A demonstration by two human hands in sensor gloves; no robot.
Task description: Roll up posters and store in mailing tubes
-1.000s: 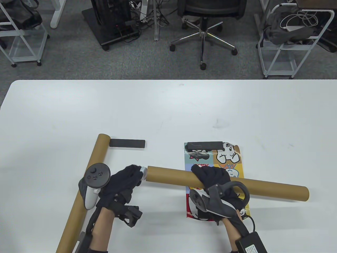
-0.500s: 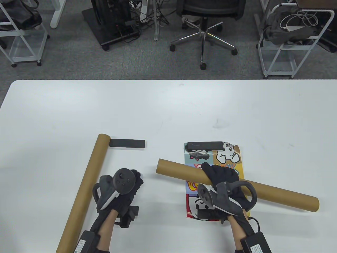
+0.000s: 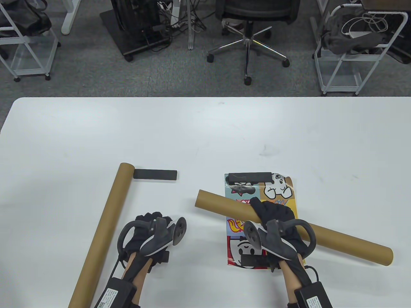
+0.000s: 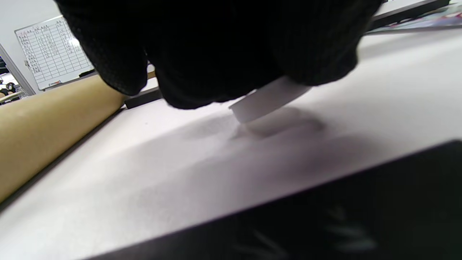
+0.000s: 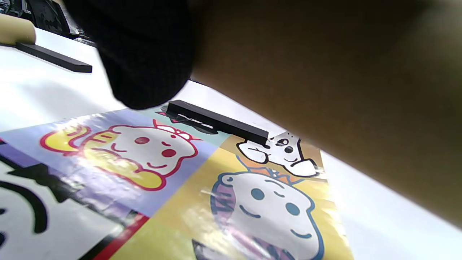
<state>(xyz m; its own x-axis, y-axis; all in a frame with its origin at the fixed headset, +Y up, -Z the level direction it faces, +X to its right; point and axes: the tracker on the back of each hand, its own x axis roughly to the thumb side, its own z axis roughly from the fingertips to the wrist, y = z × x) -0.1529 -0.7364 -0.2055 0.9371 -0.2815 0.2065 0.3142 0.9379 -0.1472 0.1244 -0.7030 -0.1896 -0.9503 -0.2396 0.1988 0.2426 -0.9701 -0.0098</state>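
Since the earlier frame, your left hand (image 3: 151, 229) carried the white cap (image 4: 269, 99), pinched, toward the table (image 3: 205, 134); your right hand (image 3: 273, 218), grasping the tube (image 3: 337, 239), held it open-ended above the flat poster (image 3: 276, 189), presumably ready for loading.

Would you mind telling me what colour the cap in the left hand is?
White; the cap shows best in the left wrist view, under the left hand.

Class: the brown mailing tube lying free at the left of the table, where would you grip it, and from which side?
Grip the free mailing tube around its bare middle, coming from above. It lies flat and slanted on the table, with a black bar beside its far end.
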